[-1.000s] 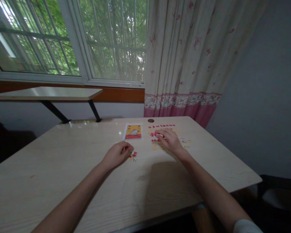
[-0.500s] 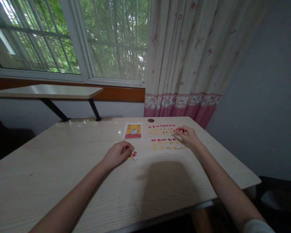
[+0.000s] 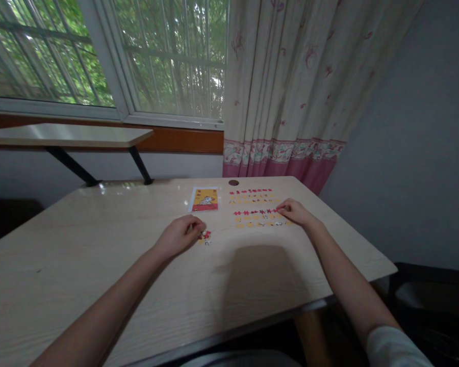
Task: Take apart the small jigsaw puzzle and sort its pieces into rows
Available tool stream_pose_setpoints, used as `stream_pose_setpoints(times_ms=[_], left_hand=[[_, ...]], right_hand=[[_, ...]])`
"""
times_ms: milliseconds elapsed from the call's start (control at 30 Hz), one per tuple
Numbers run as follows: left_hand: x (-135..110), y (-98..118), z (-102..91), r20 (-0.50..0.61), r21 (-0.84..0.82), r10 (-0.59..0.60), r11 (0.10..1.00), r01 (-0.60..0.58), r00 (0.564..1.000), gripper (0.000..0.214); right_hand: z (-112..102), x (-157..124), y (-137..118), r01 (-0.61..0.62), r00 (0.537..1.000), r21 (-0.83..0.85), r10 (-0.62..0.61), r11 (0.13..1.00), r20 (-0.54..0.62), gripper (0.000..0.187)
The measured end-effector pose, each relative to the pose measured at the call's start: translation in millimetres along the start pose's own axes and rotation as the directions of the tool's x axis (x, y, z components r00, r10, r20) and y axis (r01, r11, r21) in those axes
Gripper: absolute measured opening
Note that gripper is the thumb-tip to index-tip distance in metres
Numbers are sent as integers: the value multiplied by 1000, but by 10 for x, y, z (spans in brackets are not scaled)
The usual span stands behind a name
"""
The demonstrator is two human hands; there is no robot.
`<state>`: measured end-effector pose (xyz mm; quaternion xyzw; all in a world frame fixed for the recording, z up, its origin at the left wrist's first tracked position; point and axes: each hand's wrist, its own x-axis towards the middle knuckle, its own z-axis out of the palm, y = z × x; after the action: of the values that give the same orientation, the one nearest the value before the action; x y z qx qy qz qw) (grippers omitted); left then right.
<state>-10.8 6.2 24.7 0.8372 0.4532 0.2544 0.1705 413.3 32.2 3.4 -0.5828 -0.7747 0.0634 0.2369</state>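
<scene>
My left hand [image 3: 180,234] rests curled on the light wooden table [image 3: 99,265], its fingertips pinching a small joined cluster of red and yellow puzzle pieces [image 3: 204,236]. My right hand [image 3: 296,211] lies at the right end of several rows of loose puzzle pieces [image 3: 257,208], red ones and yellow ones laid out in lines. Its fingers are drawn together on a red piece [image 3: 278,209] at the end of one row. A small orange reference picture [image 3: 204,199] with a white animal lies flat just left of the rows.
A round cable hole [image 3: 233,182] is at the table's far edge. Behind it hangs a cream and pink curtain [image 3: 286,86], with a barred window [image 3: 99,56] and a narrow wall shelf [image 3: 65,135] to the left. A dark seat [image 3: 432,300] stands at the right.
My right hand moved from the left part of the piece rows to their right end, uncovering the rows. My left hand stayed on the small cluster. The camera tilted slightly.
</scene>
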Motion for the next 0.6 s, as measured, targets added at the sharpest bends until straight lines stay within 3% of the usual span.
stream_pose_setpoints(times_ms=[200, 400, 600], left_hand=[[-2, 29, -13, 16, 12, 12, 1000, -12, 1000, 25], [-1, 29, -22, 7, 31, 23, 999, -23, 1000, 27], [-4, 38, -24, -4, 48, 21, 999, -21, 1000, 27]], right_hand=[[-18, -11, -14, 59, 996, 9, -58, 998, -74, 18], [-67, -29, 74, -21, 994, -57, 15, 998, -112, 20], [-71, -61, 189, -33, 997, -47, 30, 998, -70, 21]])
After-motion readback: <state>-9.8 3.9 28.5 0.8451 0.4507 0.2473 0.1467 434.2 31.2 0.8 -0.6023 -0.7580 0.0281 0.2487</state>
